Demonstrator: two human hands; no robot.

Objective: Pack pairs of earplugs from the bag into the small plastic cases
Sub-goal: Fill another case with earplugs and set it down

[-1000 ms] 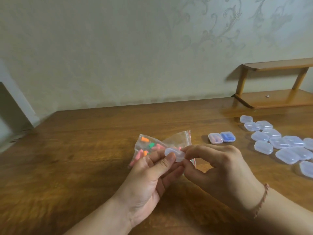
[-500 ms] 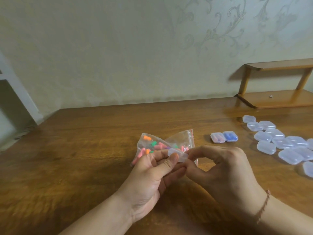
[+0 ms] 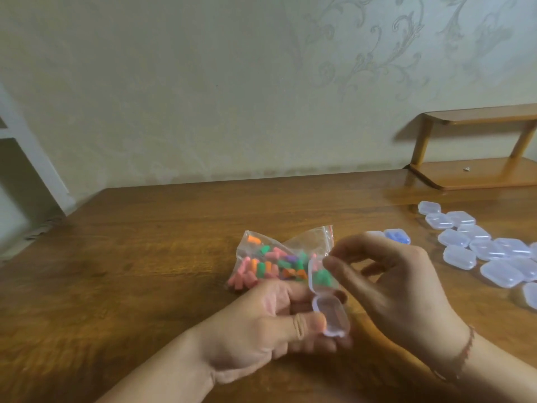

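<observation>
Both hands grip one small clear hinged plastic case, open; clear earplug bag lies just beyond toward the tabletop's far edge, probably nearer the right hand than the left hand.

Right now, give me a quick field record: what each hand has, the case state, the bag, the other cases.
left hand: holds the base of the open case
right hand: pinches the raised lid
open case: hinged open, no earplugs seen inside
bag: on the table behind the hands, full of mixed-colour earplugs
filled case: blue contents, behind the right hand
empty cases: closed, clustered at the right
</observation>
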